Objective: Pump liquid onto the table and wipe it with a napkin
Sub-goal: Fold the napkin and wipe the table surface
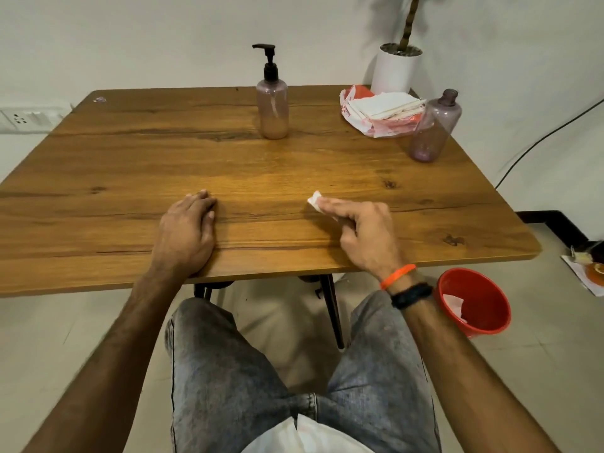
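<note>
napkin pinched under right hand on table | left hand flat, empty | no legible writing

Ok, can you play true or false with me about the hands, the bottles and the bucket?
1. The right hand presses a small napkin on the table. True.
2. The left hand holds the pump bottle. False: it rests flat on the table, and the bottle stands far from it.
3. The red bucket sits on the table. False: it is on the floor.
4. The second bottle has no pump. True.
</note>
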`<state>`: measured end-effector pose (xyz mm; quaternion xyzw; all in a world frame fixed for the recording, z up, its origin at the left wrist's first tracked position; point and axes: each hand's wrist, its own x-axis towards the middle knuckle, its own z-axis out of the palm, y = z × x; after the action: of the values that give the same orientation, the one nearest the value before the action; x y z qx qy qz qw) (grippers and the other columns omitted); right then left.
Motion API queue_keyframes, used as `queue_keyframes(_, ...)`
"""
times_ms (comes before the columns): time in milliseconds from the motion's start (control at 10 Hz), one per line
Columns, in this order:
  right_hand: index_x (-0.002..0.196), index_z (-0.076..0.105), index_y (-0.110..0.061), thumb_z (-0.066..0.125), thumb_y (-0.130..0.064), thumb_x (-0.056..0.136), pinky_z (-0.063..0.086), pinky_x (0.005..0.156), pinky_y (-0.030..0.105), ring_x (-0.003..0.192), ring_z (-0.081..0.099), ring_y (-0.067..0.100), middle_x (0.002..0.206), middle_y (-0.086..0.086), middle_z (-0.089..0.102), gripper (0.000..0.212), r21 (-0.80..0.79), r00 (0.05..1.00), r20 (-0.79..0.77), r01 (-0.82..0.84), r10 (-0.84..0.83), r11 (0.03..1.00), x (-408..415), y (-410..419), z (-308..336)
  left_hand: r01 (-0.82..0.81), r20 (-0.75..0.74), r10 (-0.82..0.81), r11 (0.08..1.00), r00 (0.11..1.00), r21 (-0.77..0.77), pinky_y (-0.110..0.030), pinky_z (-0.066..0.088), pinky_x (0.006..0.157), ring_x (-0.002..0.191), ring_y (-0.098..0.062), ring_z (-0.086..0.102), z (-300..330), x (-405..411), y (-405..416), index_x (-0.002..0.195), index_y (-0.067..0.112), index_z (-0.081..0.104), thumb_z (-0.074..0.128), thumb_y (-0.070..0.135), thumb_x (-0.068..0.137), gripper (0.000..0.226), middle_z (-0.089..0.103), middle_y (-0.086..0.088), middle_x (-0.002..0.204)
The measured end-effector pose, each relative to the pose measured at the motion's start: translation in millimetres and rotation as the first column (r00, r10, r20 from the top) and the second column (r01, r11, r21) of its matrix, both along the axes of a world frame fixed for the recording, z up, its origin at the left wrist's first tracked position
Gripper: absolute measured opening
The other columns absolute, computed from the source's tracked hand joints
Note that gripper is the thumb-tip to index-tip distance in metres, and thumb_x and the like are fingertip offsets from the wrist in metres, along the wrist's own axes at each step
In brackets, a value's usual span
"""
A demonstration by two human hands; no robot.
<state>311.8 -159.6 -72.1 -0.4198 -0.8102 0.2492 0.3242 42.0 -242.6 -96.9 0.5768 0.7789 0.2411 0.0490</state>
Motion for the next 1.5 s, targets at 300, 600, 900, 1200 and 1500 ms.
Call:
queue_keyframes(300, 0.132, 0.057, -0.028, 0.055, 0.002, 0.082, 0.041, 0.108, 0.037, 0.122, 0.055, 0.027, 0.136, 0.007, 0.057, 0.058, -0.027, 0.906, 0.418, -0.068, 0.073, 0.997, -42.0, 5.2, -4.2, -0.007, 0.005, 0.007, 1.000, 1.000, 0.005, -0.047, 0.023, 0.118, 0.142, -0.028, 0.034, -0.5, -1.3, 1.6, 0.137, 0.009, 0.052, 0.045, 0.018, 0.099, 0.040, 0.044, -0.010, 0.150)
queue_keyframes(600, 0.122, 0.065, -0.019, 0.049, 0.014, 0.077, 0.035, 0.111, 0.019, 0.124, 0.054, 0.005, 0.129, -0.006, 0.062, 0.058, -0.022, 0.954, 0.088, -0.287, 0.288, 0.958, -46.2, -16.7, 9.0, 0.005, 0.009, -0.005, 1.000, 1.000, 0.012, -0.048, 0.024, 0.118, 0.142, -0.027, 0.034, -1.0, -2.9, 1.0, 0.137, 0.010, 0.052, 0.045, 0.019, 0.099, 0.040, 0.043, -0.009, 0.150)
queue_keyframes(900, 0.131, 0.058, -0.028, 0.047, 0.004, 0.085, 0.045, 0.104, 0.040, 0.119, 0.056, 0.034, 0.131, 0.015, 0.059, 0.057, 0.015, 0.890, 0.446, 0.102, -0.098, 0.995, -53.3, 80.7, -4.2, -0.005, 0.029, 0.005, 1.000, 1.000, -0.001, -0.048, 0.020, 0.119, 0.144, -0.025, 0.029, 0.7, -1.2, 1.3, 0.139, 0.012, 0.049, 0.044, 0.021, 0.100, 0.041, 0.040, -0.007, 0.153)
queue_keyframes(1200, 0.132, 0.056, -0.019, 0.056, 0.006, 0.084, 0.034, 0.115, 0.031, 0.132, 0.048, 0.014, 0.140, -0.001, 0.054, 0.054, -0.042, 0.826, 0.316, -0.479, 0.466, 0.877, -67.8, -37.9, -3.4, -0.012, 0.020, 0.011, 1.000, 1.000, 0.009, -0.047, 0.022, 0.119, 0.143, -0.025, 0.032, -2.3, -2.4, 2.1, 0.138, 0.011, 0.050, 0.045, 0.020, 0.099, 0.041, 0.041, -0.008, 0.152)
queue_keyframes(1500, 0.127, 0.062, -0.026, 0.050, 0.006, 0.086, 0.041, 0.108, 0.033, 0.118, 0.058, 0.031, 0.130, 0.014, 0.060, 0.054, -0.007, 0.927, 0.346, 0.156, -0.144, 0.988, -70.0, 112.9, 4.2, -0.004, 0.025, 0.004, 1.000, 1.000, 0.009, -0.047, 0.020, 0.120, 0.144, -0.023, 0.029, -6.3, -7.8, 0.6, 0.139, 0.014, 0.048, 0.044, 0.024, 0.100, 0.041, 0.039, -0.006, 0.153)
